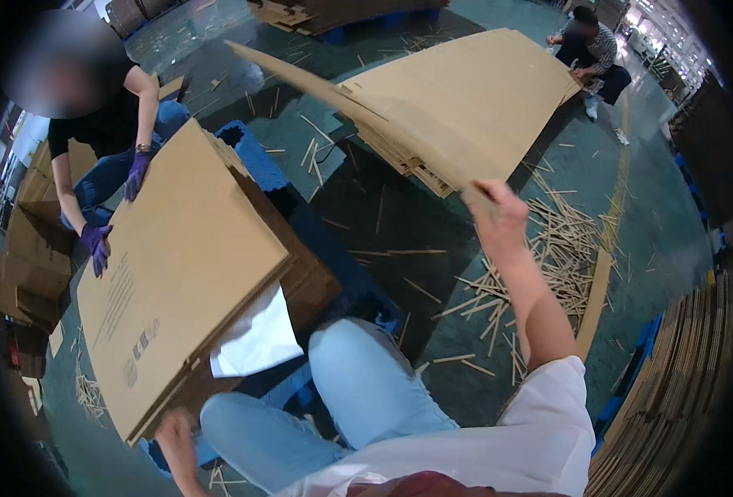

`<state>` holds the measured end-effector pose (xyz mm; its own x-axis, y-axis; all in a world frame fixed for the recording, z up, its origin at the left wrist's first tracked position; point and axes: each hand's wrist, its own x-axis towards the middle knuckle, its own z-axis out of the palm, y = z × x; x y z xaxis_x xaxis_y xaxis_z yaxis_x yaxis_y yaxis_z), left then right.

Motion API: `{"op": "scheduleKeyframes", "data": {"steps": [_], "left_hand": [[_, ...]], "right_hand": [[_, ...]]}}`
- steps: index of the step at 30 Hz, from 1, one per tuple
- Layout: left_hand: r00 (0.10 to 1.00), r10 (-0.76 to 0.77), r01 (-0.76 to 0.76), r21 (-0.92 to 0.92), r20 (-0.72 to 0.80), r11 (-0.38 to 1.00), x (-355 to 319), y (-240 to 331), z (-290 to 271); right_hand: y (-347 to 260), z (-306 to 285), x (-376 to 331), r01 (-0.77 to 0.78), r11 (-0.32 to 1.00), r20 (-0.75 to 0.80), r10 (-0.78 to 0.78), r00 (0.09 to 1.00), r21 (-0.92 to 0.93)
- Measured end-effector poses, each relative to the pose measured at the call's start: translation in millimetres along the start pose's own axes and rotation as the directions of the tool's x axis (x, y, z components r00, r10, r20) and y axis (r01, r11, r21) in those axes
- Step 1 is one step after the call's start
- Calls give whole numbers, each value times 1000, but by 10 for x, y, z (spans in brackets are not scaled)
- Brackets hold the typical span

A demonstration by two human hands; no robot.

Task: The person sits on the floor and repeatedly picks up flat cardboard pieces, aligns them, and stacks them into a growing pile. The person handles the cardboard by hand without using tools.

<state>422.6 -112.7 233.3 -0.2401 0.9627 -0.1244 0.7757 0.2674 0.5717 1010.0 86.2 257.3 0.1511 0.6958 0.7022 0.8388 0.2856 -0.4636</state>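
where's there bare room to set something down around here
Mostly bare floor lies between the scattered strips and the far-right cardboard stack. The near cardboard stack also has room on top, between the purple gloves and the left hand. It is crowded beside the right hand, where strips heap up.

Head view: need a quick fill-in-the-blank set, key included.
1. The gloves touching the nearer cardboard stack are colored ____.
2. The pallet beneath that stack is colored ____.
3. The bare hand by that stack is the wearer's ____.
4. The sleeve above the wearer's outstretched hand is colored ____.

Missing: purple; blue; left; white.
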Motion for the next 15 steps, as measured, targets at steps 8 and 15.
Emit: {"op": "scheduleKeyframes", "data": {"steps": [8, 15], "left_hand": [[912, 171, 291, -880, 374, 374, 256, 2372, 1563], [929, 178, 227, -880, 324, 417, -73, 2589, 2278]], "right_hand": [[-409, -2013, 740, -239, 763, -127, 386, 914, 601], [1069, -1854, -428, -513, 212, 140, 814, 563, 832]]}}
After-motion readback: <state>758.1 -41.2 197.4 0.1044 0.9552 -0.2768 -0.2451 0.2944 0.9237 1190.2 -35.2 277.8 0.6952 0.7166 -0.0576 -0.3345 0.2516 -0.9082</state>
